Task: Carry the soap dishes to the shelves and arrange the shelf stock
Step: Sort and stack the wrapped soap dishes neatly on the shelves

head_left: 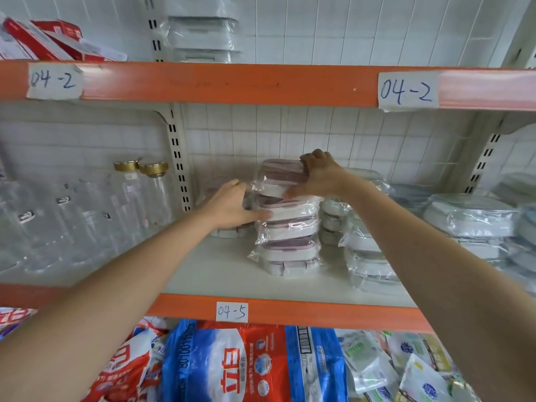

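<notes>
On the middle shelf with the orange front rail marked 04-5 (290, 311), your stack of pink-and-white plastic soap dishes in clear wrappers (285, 227) already stands upright, so the carrying looks done and only squaring up remains. Your right hand (319, 177) grips the top dish of that stack, fingers curled over its far edge and thumb on its near side. Your left hand (232, 206) presses the stack's left side with fairly straight fingers, steadying it. Just right of the stack sit grey-white wrapped dishes (365, 250), loosely piled and probably next to tidy.
</notes>
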`<state>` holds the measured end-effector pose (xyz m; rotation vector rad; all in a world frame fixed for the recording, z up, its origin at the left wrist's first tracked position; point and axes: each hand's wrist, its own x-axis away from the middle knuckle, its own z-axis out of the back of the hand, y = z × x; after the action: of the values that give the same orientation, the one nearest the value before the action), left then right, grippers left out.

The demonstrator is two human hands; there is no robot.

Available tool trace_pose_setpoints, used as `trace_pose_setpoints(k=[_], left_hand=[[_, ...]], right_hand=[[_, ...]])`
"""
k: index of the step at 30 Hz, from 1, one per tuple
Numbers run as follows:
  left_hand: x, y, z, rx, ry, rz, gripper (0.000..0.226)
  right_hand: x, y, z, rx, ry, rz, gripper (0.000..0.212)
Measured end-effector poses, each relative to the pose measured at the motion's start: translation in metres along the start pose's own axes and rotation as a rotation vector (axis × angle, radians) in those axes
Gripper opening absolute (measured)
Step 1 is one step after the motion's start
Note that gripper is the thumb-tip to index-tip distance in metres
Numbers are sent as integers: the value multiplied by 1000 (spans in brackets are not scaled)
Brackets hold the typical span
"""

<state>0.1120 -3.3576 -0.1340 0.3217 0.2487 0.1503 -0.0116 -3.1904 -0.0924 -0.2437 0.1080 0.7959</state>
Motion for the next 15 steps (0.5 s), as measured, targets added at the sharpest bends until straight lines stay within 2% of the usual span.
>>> trace_pose_setpoints(k=[3, 8, 11, 15], left_hand=[[-8, 12, 2, 0, -4, 1, 78], [-26, 19, -13, -10, -121, 51, 107], [-36, 16, -18, -24, -132, 48, 119], [-45, 15, -17, -26, -150, 38, 116]], right_hand=[[20, 19, 2, -25, 81, -66, 91], [56, 50, -7, -112, 136, -229, 96], [69, 54, -13, -195, 149, -281, 99], [81, 53, -18, -214, 198, -328, 100]])
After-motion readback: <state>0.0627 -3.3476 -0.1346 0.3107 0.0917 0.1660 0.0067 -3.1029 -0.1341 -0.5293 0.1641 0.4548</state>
